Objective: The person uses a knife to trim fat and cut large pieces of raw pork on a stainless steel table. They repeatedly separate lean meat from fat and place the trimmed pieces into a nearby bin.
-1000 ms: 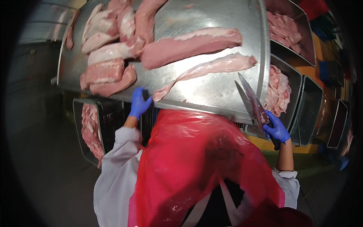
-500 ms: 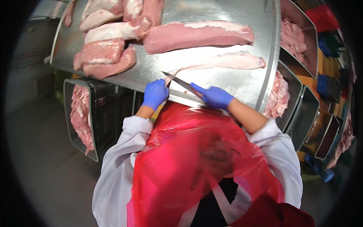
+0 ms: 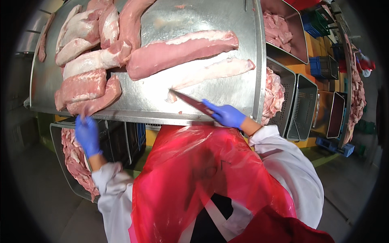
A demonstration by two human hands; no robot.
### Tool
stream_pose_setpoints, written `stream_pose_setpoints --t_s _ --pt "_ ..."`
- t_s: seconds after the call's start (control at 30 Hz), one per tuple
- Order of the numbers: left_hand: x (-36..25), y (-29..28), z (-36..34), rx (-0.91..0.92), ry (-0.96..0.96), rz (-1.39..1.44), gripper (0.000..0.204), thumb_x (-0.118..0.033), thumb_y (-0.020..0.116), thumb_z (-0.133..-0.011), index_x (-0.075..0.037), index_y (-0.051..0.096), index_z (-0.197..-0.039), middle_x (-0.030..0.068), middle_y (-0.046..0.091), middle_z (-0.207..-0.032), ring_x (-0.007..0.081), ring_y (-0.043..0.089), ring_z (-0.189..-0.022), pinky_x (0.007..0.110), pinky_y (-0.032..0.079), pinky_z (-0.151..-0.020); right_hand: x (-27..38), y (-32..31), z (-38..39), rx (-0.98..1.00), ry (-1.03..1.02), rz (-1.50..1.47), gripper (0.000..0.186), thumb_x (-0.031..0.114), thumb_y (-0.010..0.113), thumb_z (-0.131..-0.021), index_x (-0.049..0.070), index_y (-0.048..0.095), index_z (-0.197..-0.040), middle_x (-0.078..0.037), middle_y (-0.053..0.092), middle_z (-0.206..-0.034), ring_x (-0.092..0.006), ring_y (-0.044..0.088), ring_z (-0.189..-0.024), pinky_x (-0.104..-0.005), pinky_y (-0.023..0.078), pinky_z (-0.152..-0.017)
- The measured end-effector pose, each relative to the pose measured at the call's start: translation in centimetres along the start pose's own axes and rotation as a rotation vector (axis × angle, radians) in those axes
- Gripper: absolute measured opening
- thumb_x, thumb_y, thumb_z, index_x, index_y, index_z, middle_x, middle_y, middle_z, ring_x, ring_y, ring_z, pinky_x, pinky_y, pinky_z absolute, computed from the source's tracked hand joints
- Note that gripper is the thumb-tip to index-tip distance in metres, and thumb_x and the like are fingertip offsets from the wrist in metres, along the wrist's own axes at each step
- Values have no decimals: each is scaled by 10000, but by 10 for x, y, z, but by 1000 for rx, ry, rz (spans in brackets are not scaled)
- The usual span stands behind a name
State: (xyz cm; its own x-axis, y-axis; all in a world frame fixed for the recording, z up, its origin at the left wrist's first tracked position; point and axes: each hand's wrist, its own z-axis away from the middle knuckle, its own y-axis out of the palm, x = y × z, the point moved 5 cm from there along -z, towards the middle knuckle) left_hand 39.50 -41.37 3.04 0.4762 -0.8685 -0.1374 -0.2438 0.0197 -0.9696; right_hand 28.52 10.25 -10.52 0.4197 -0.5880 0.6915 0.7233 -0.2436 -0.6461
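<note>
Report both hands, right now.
Left hand: blurred, near the crate of meat trimmings; open or closed cannot be told.
Right hand: closed, holding the butcher's knife.

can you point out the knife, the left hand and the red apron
knife [image 3: 192,103]: head view, middle of the blade
left hand [image 3: 87,135]: head view, middle of the blue glove
red apron [image 3: 210,166]: head view, middle of its front

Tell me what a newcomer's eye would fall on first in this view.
Probably the glossy red apron, filling the lower middle of the picture below the steel table with its large pink pieces of meat. Right of centre, the blue-gloved right hand grips a long knife, its tip near the left end of a thin meat strip. At the table's near left edge is the left hand, blurred.
</note>
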Motion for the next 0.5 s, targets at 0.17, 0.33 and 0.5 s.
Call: stream_pose_setpoints --t_s 0.17,0.33,0.5 --pt "171 -67 66 237 -488 -477 453 -360 535 -950 -20 620 -1237 251 657 -1163 444 632 -1043 529 517 -825 -67 -52 82 -570 479 -227 666 188 542 -973 240 251 -1569 -217 698 -856 -392 704 -779 -428 535 -702" --pt "16 -78 33 125 -166 -582 625 -403 648 -864 42 562 -1294 275 620 -1197 442 635 -1027 502 525 -865 -112 -49 102 -658 574 65 761 129 519 -916 252 177 -1584 -271 668 -808 -427 678 -732 -490 531 -691" --pt "-245 78 10 241 472 353 548 -301 736 -827 -5 594 -1266 229 601 -1264 414 547 -1182 478 415 -1034 -84 -50 97 -536 782 99 775 102 504 -904 233 158 -1584 -305 643 -784 -456 650 -714 -540 505 -669"
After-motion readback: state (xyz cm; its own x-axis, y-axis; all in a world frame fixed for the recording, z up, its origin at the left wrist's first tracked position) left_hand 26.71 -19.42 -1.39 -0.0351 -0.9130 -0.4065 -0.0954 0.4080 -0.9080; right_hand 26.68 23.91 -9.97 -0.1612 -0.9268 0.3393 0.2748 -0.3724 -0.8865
